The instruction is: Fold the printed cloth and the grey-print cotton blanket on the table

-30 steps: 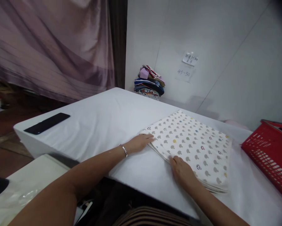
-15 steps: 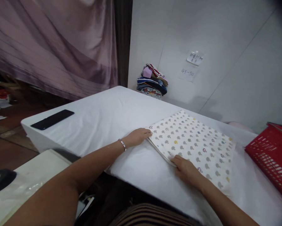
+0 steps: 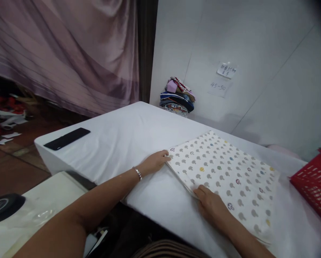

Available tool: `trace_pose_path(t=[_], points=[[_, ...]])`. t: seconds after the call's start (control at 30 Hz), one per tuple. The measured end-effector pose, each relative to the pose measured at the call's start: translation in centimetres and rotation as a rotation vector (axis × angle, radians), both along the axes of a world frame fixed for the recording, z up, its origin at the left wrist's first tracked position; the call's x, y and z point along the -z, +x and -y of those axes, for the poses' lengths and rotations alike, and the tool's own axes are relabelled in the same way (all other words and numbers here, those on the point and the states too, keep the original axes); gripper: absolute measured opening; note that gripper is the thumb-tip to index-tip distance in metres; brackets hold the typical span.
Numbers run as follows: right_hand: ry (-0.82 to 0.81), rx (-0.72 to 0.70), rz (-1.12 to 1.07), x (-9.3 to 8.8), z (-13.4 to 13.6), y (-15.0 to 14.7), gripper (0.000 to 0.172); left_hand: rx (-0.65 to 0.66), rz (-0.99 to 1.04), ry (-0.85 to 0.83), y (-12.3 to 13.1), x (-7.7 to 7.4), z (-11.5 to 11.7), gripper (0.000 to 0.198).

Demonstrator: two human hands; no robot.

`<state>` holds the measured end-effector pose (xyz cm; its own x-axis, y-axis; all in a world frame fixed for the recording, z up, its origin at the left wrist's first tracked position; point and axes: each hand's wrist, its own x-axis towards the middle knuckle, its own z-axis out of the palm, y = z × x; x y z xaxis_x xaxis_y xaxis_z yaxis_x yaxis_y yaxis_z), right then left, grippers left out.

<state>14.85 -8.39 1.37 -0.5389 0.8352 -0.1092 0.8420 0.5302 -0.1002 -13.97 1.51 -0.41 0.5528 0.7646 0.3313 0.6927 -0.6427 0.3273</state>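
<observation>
A folded white cloth with grey, yellow, red and blue printed motifs lies flat on the white-covered table. My left hand pinches its left corner between thumb and fingers; a silver bracelet circles that wrist. Farther along the same near edge, my right hand grips the folded layers, thumb on top and the other fingers partly hidden beneath. Several layers show along the edge between my hands.
At the right stands a red plastic basket. A stack of folded clothes rests by the wall beyond the table. A black phone-like slab lies at the far left, and a white surface with a black round object sits lower left.
The view has shifted slightly, so most things appear a little lower and to the right. Both hands keep their hold on the cloth's near edge.
</observation>
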Motion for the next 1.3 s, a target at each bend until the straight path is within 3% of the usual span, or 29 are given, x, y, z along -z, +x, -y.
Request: trace_pose_path(t=[0.2, 0.4, 0.57, 0.77, 1.0, 1.3], points=[[0.014, 0.003, 0.070, 0.1, 0.2, -0.6, 0.032, 0.015, -0.013, -0.004, -0.5, 0.8, -0.3, 0.046], [0.015, -0.012, 0.009, 1.3, 0.0, 0.0, 0.033, -0.060, 0.197, -0.079, -0.5, 1.2, 0.1, 0.060], [0.016, -0.001, 0.017, 1.1, 0.2, -0.2, 0.034, -0.258, 0.409, -0.164, -1.1, 0.0, 0.3, 0.039], [0.016, 0.005, 0.060, 0.8, 0.3, -0.6, 0.036, -0.510, 0.218, -0.251, -1.7, -0.5, 0.5, 0.037], [0.047, -0.011, 0.085, 0.9, 0.5, -0.6, 0.038, -0.571, 0.140, -0.213, -0.4, 0.0, -1.1, 0.015], [0.088, -0.020, 0.015, 1.8, 0.5, -0.2, 0.038, -0.570, 0.141, -0.178, -0.9, 0.3, -1.3, 0.013]])
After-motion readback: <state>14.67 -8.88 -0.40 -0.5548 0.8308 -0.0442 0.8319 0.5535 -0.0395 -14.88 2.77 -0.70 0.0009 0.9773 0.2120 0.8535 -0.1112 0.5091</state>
